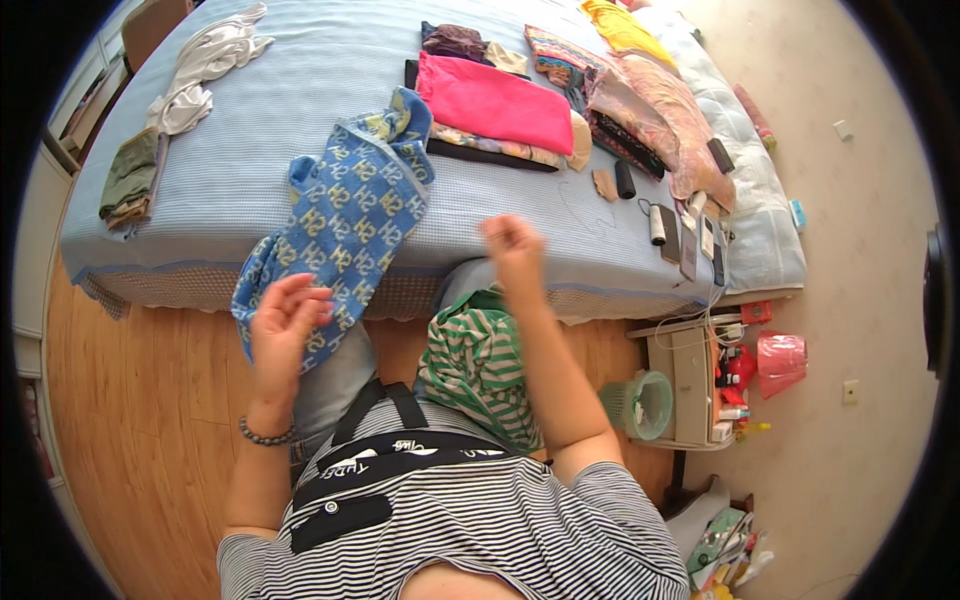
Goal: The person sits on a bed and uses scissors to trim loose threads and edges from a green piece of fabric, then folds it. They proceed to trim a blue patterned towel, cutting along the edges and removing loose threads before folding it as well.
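A blue garment with a yellow and white letter pattern (350, 200) hangs over the bed's front edge and onto my left leg. Just above its lower part is my left hand (288, 315), fingers loosely bent and apart, with nothing seen in it. My right hand (514, 250) is raised in front of the bed edge, its fingers bunched together; whether something small is inside is hidden. Below that hand, a green and white striped garment (480, 360) lies crumpled across my right thigh.
On the bed (300, 60) lie a folded pink garment (495, 103), folded green clothes (132, 178), a crumpled white garment (205, 65) and a yellow cloth (625, 28). Phones (690, 255) and cables are at its right. A bin (650, 405) stands beside a small cabinet (688, 375).
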Tool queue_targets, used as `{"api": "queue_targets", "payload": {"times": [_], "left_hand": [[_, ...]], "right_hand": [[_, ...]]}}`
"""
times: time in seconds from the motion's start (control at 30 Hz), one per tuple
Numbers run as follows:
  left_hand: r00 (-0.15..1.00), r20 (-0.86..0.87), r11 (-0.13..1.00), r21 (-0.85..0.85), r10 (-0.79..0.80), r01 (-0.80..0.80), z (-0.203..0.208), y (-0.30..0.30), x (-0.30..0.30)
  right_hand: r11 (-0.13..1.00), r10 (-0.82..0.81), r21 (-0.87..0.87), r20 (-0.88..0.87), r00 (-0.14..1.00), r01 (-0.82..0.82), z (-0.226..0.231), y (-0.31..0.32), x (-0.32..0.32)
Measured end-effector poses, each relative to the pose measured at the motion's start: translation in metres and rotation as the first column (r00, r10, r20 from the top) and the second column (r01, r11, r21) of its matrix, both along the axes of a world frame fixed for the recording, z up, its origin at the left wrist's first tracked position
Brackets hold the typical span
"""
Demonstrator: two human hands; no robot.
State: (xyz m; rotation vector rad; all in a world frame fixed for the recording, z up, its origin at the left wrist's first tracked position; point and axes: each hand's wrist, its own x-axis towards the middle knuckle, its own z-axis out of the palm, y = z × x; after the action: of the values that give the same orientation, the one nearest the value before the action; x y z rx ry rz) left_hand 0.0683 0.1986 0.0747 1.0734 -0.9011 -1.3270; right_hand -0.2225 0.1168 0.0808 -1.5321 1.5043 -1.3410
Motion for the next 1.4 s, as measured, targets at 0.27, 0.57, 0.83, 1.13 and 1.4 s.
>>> {"api": "queue_targets", "payload": {"times": [0.27, 0.57, 0.83, 1.13, 1.4], "left_hand": [[0.963, 0.116, 0.967, 0.043, 0.244, -0.250, -0.035, -0.008, 0.067], [0.884, 0.325, 0.927, 0.053, 0.335, -0.371, -0.095, -0.015, 0.123], [0.941, -0.323, 0.943, 0.332, 0.099, 0.015, -0.084, -0.006, 0.110], [0.952, -0.264, 0.977, 0.186, 0.156, -0.109, -0.090, -0.006, 0.116], [0.910, -0.404, 0.961, 0.274, 0.092, 0.025, -0.036, -0.027, 0.099]], "right_hand": [[0.933, -0.244, 0.065, -0.611, 0.753, 0.355, -0.022, -0.062, -0.191], [0.967, -0.254, -0.075, -0.219, 0.942, 0.243, -0.044, -0.066, -0.158], [0.957, -0.261, -0.126, -0.769, 0.584, 0.262, -0.087, -0.101, -0.095], [0.974, 0.091, -0.127, -0.547, 0.832, -0.190, -0.033, -0.084, 0.010], [0.913, 0.222, 0.303, 0.187, 0.957, -0.272, -0.049, -0.135, 0.085]]}}
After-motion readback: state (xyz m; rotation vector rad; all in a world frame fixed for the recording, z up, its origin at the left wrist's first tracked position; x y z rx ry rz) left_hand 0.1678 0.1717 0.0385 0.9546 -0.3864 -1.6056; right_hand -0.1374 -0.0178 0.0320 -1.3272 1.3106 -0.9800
